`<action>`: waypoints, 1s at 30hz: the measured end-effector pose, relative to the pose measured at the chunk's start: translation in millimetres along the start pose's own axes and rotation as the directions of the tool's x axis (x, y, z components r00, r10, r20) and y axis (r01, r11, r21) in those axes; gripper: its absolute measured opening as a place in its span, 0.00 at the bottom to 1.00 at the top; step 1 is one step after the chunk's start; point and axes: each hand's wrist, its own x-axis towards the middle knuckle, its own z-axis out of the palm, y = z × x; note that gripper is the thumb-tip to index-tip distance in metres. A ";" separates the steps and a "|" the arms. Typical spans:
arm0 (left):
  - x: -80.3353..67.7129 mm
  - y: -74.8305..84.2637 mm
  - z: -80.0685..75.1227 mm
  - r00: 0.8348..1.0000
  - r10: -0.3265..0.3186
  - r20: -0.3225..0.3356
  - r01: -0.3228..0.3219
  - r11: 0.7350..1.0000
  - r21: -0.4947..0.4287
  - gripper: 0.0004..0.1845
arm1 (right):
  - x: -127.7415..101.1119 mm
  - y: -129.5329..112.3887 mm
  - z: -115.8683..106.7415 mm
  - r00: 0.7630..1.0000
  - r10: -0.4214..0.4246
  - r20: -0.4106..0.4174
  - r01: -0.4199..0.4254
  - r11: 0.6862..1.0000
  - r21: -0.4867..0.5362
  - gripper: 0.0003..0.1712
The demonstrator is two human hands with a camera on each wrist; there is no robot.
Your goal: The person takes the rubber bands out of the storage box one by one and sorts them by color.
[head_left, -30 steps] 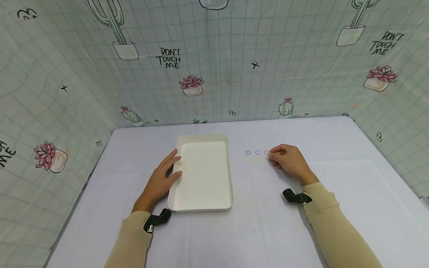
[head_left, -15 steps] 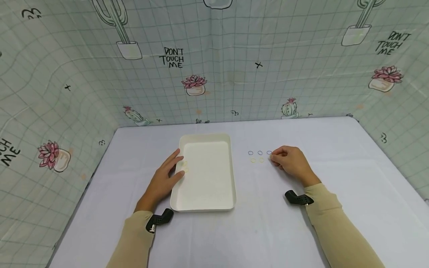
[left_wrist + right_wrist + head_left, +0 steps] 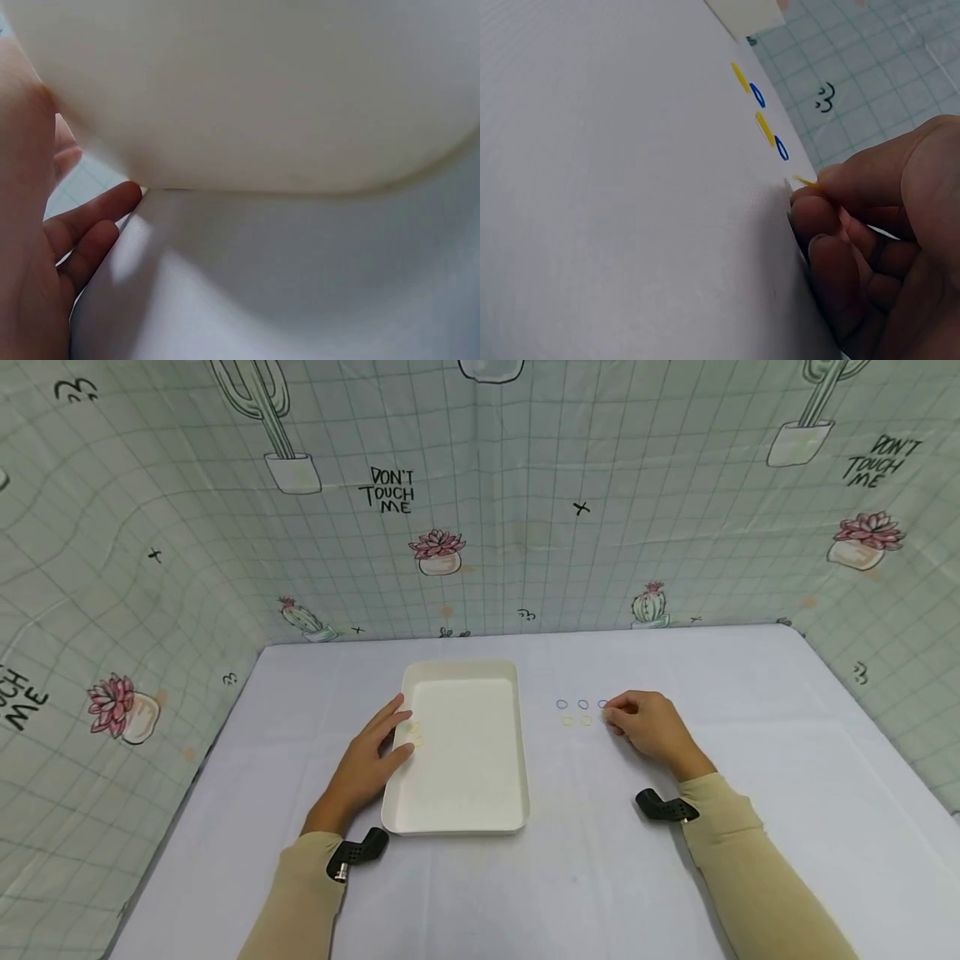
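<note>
Yellow and thin, the small ring (image 3: 804,181) you pinch is a loop of fine band, seen almost edge-on in the right wrist view, so its long axis runs from near right to far left along the white table (image 3: 600,860). It lies at the very tips of your right hand (image 3: 647,727), caught between the curled thumb and forefinger (image 3: 832,180), with only a short sliver showing past them; whether it touches the cloth cannot be told. Your other fingers on that hand are curled under. Just to the left of the pinch, two more yellow rings (image 3: 576,721) and a row of blue rings (image 3: 572,704) lie flat on the table, the blue row on the far side of the yellow. Your left hand (image 3: 367,764) lies open, fingers straight, resting against the left rim of the white tray (image 3: 465,814), which sits well to the left of the rings. Two pale yellow rings (image 3: 415,734) lie inside the tray, just beside your left fingertips
</note>
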 end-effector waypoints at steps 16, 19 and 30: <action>-3.4 -4.4 -2.5 1.000 -0.003 -0.007 0.003 1.000 -0.003 0.29 | 3.0 -8.5 2.1 0.999 -0.011 0.032 0.013 0.998 -0.060 0.13; -2.5 -4.9 -2.3 1.000 0.001 -0.003 -0.001 1.000 -0.014 0.29 | 2.1 -6.6 1.5 0.999 -0.024 0.029 0.026 0.998 -0.064 0.13; 0.8 -2.2 -2.7 1.000 0.015 0.014 -0.015 1.000 -0.016 0.29 | -0.2 0.3 3.1 0.997 -0.075 0.002 0.075 0.996 -0.045 0.12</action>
